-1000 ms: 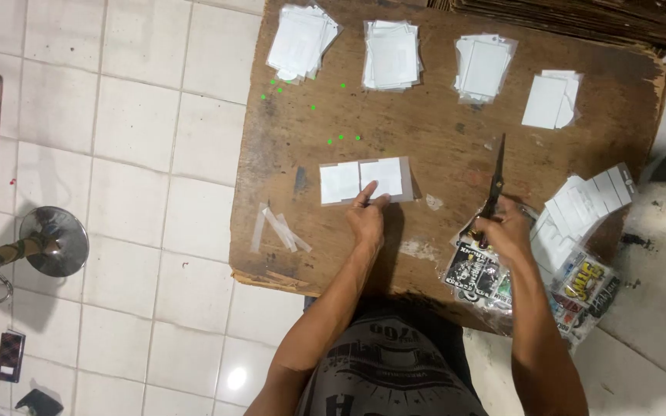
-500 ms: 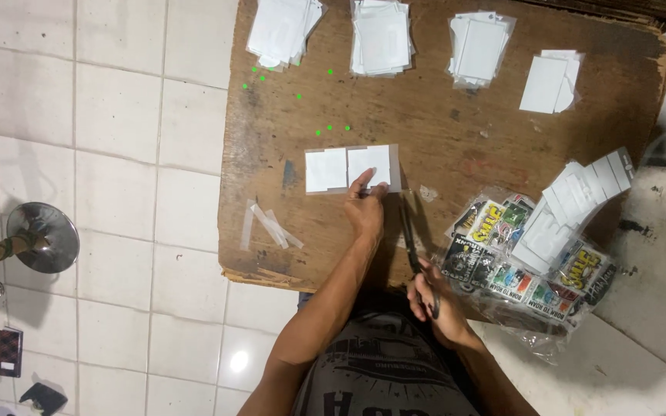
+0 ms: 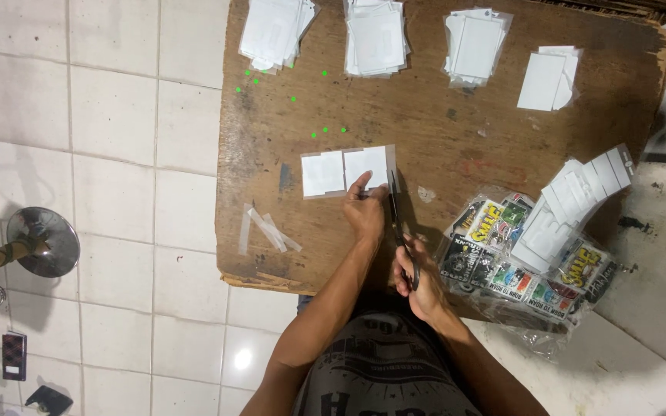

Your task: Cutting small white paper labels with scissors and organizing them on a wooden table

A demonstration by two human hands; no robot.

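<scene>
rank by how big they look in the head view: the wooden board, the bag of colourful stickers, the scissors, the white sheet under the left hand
1. wooden board, by far the largest
2. bag of colourful stickers, partly covered by white cards
3. white sheet under the left hand
4. scissors in the right hand: about as long as the sheet is wide, but far thinner

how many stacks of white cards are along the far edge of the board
4. One stack at the far left corner, one just right of it, a third in a clear sleeve, and a smaller one far right. The top edge crops two, so more may be hidden.
</scene>
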